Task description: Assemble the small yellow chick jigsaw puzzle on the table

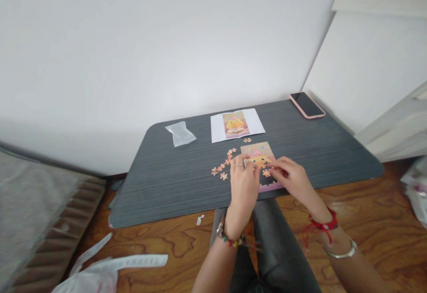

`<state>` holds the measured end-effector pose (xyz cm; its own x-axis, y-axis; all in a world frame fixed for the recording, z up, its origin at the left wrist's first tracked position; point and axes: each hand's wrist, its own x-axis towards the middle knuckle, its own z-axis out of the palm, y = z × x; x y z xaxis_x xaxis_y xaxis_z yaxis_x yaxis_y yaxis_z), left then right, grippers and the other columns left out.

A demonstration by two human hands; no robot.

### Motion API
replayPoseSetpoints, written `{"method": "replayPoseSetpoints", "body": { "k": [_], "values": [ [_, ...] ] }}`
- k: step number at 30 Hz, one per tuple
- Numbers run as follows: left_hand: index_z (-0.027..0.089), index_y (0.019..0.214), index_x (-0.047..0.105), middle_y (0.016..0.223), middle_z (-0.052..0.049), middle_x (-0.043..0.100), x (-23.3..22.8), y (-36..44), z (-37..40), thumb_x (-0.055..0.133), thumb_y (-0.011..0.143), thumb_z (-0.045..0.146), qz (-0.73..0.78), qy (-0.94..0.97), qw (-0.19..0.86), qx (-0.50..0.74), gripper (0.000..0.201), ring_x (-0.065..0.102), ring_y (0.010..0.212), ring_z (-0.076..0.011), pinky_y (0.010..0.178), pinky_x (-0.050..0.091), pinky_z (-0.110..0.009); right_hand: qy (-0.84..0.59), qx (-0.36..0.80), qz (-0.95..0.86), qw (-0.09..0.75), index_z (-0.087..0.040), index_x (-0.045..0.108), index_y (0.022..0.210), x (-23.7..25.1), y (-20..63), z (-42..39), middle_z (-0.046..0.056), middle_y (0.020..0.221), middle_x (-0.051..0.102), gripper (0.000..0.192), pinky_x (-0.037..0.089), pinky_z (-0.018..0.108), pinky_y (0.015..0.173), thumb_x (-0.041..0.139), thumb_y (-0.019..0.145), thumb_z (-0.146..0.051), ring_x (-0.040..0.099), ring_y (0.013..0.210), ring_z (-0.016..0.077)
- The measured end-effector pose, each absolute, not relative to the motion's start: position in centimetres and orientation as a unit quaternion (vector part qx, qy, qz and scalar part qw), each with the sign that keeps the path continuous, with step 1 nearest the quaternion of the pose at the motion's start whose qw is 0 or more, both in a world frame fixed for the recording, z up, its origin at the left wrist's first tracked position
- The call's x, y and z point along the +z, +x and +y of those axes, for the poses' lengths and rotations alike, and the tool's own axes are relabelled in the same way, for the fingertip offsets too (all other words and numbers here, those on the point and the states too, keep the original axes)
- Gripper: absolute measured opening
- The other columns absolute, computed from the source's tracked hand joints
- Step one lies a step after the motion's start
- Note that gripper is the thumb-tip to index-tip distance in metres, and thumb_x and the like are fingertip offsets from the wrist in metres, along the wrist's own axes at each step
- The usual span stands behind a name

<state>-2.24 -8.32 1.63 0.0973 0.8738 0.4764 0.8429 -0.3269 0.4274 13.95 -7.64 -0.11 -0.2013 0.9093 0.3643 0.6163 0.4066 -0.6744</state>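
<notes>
While the puzzle (253, 148) sits at the near side of the counter (167, 177), the picture sheet (217, 128) lies just past it, maybe so it's easy to see. Loose pieces (228, 162) lie left, easy to reach. The left hand (243, 181) and right hand (295, 176) bend over the puzzle; I can't tell if either pinches anything.
</notes>
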Motion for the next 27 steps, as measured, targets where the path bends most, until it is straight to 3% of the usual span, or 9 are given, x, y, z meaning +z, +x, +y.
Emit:
{"method": "replayPoseSetpoints", "body": {
  "k": [7,12,16,21,27],
  "values": [
    [0.016,0.08,0.063,0.102,-0.009,0.053,0.6,-1.2,-8.3,0.058,0.08,0.014,0.589,0.745,0.028,0.311,0.005,0.049,0.1,-0.0237,0.09,0.043,-0.043,-0.536,0.162,-0.771,0.304,-0.018,0.065,0.088,-1.3,15.3,-7.5,0.004,0.079,0.058,0.016,0.046,0.029,0.068,0.051,0.086,-0.025,0.057,0.072,0.0168],
    [0.017,0.084,0.064,0.107,-0.009,0.05,0.4,-1.6,-8.9,0.061,0.078,0.013,0.583,0.759,0.06,0.284,0.008,0.047,0.104,-0.0241,0.092,0.043,-0.043,-0.543,0.153,-0.762,0.319,-0.018,0.064,0.091,-2.1,15.9,-8.5,0.006,0.087,0.06,0.019,0.046,0.031,0.076,0.047,0.088,-0.026,0.059,0.082,0.0184],
    [0.018,0.083,0.065,0.109,-0.009,0.05,0.3,-1.4,-9.1,0.061,0.078,0.014,0.581,0.764,0.071,0.271,0.007,0.045,0.105,-0.0244,0.092,0.042,-0.042,-0.555,0.161,-0.76,0.297,-0.019,0.062,0.094,-2.1,16.6,-9.2,0.005,0.086,0.059,0.014,0.046,0.03,0.074,0.053,0.085,-0.024,0.059,0.08,0.0177],
    [0.018,0.084,0.065,0.11,-0.009,0.05,0.3,-1.4,-8.9,0.061,0.077,0.013,0.583,0.762,0.071,0.273,0.009,0.045,0.106,-0.0245,0.093,0.042,-0.043,-0.539,0.186,-0.761,0.308,-0.02,0.059,0.083,-1.8,16.7,-9.0,0.002,0.078,0.058,0.005,0.044,0.027,0.066,0.054,0.082,-0.018,0.057,0.073,0.0158],
    [0.017,0.085,0.066,0.112,-0.011,0.05,0.1,-1.6,-8.6,0.063,0.076,0.014,0.583,0.763,0.075,0.267,0.009,0.045,0.106,-0.0249,0.093,0.042,-0.043,-0.476,0.223,-0.795,0.304,-0.02,0.054,0.075,-0.4,16.6,-7.2,0.001,0.074,0.059,0.014,0.042,0.026,0.067,0.047,0.087,-0.018,0.056,0.071,0.0142]
  ]
}}
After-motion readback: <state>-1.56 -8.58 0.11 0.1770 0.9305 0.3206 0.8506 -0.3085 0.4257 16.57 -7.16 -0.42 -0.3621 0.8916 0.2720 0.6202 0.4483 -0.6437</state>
